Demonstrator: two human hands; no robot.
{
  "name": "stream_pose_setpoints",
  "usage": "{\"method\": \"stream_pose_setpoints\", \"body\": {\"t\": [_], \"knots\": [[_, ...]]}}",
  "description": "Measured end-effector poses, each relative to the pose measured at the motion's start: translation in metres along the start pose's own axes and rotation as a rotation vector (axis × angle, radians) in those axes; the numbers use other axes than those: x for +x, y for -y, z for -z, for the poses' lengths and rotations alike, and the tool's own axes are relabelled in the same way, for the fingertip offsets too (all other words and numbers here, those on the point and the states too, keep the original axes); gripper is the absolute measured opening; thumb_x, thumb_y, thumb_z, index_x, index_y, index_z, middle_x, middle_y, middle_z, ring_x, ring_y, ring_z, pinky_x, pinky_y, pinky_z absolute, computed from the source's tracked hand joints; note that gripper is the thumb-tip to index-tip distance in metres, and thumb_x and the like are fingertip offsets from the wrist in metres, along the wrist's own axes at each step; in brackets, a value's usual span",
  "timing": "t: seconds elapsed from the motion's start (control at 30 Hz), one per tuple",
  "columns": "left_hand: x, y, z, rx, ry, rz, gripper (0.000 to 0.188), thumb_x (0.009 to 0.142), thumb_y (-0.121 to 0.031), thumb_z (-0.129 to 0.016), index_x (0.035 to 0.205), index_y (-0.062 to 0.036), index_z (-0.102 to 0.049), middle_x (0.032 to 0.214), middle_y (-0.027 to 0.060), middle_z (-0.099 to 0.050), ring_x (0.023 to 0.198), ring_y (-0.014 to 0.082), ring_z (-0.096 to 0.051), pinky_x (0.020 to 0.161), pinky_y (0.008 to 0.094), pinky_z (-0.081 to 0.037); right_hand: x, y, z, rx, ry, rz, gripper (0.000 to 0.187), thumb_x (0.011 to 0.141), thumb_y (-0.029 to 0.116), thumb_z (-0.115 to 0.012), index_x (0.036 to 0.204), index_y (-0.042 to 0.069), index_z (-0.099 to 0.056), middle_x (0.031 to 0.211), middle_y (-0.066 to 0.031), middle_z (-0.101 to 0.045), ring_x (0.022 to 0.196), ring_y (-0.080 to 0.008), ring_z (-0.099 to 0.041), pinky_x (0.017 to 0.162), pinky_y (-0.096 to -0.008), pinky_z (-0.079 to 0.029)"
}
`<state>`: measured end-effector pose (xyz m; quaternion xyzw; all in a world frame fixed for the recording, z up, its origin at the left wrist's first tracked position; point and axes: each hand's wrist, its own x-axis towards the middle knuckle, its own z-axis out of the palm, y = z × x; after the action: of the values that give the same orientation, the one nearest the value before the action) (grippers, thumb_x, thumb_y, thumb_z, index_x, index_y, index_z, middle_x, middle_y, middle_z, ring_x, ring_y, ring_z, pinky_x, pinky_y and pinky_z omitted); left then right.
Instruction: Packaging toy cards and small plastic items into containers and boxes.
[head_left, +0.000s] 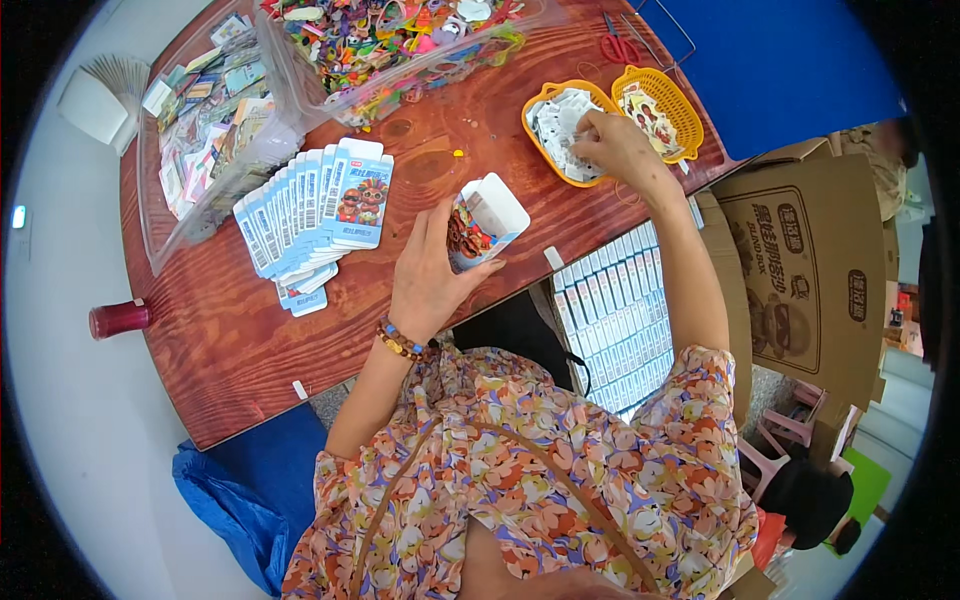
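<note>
In the head view, the left hand (425, 265) is holding a small blue printed carton (468, 236) just above the tabletop (235, 375), near its close edge; whether the base is touching the wood, I cannot tell. The fingers are wrapping one side and the thumb is pressing the near side, so the carton is being pinched between them. The right hand (615, 150) is sitting over a yellow basket (546, 156), its fingers bunched downward at white packets (556, 118); whether they are pinching one, I cannot tell.

The carton is looking like thin, coated card: probably very light, fairly stiff along its folds, a little slippery, and easy to dent across its walls. A gentle hold across opposite sides, below the mouth, should be suiting it best, leaving the white flaps (508, 203) free.

Its open mouth is facing up toward the camera and tipping toward the far right. Its long axis seems to be running from the hidden base in the palm out to that mouth. Flat blue cartons (300, 212) are lying fanned to the left.
</note>
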<state>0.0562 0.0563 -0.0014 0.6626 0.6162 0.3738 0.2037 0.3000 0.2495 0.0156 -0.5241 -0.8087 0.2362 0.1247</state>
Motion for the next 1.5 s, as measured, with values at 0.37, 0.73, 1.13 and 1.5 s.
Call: {"method": "stream_pose_setpoints", "body": {"t": [0.37,0.73,1.13,1.5], "knots": [[0.011,-0.002,-0.004,0.083,0.043,0.019,0.086,0.069,-0.032,-0.086,0.136,-0.0002,-0.044,0.118,0.0191,-0.057,0.107,0.0369,-0.060,0.085,0.0443,-0.054,-0.002,-0.008,0.022,0.516,0.076,-0.140,0.011,0.087,0.010,-0.064,0.092,0.002,-0.070,0.072,0.0011,-0.063,0.064,-0.0080,-0.056,0.054,-0.0240,-0.043],[0.036,-0.016,-0.032,0.287,-0.020,-0.120,0.083,0.069,-0.035,-0.085,0.134,-0.0020,-0.046,0.117,0.0184,-0.056,0.106,0.0355,-0.059,0.082,0.0412,-0.055,-0.044,0.055,0.007,0.410,0.090,0.288,0.009,0.086,0.007,-0.068,0.091,0.000,-0.070,0.128,-0.0112,-0.060,0.121,-0.0256,-0.056,0.101,-0.0362,-0.043],[0.029,-0.006,-0.024,0.124,0.012,-0.043,0.084,0.069,-0.031,-0.087,0.134,-0.0001,-0.045,0.116,0.0207,-0.056,0.105,0.0386,-0.060,0.085,0.0442,-0.053,0.016,-0.083,0.055,-0.030,-0.281,-0.205,0.029,0.088,0.028,-0.067,0.108,0.007,-0.074,0.104,-0.0154,-0.073,0.094,-0.0263,-0.071,0.085,-0.0413,-0.053],[0.014,0.005,-0.016,0.130,0.027,0.050,0.085,0.070,-0.034,-0.086,0.137,-0.0007,-0.045,0.119,0.0205,-0.057,0.108,0.0383,-0.060,0.086,0.0453,-0.053,0.047,-0.129,0.037,-0.362,-0.152,-0.326,0.031,0.084,0.031,-0.065,0.100,0.006,-0.073,0.100,-0.0157,-0.072,0.090,-0.0309,-0.070,0.081,-0.0451,-0.053]]}}
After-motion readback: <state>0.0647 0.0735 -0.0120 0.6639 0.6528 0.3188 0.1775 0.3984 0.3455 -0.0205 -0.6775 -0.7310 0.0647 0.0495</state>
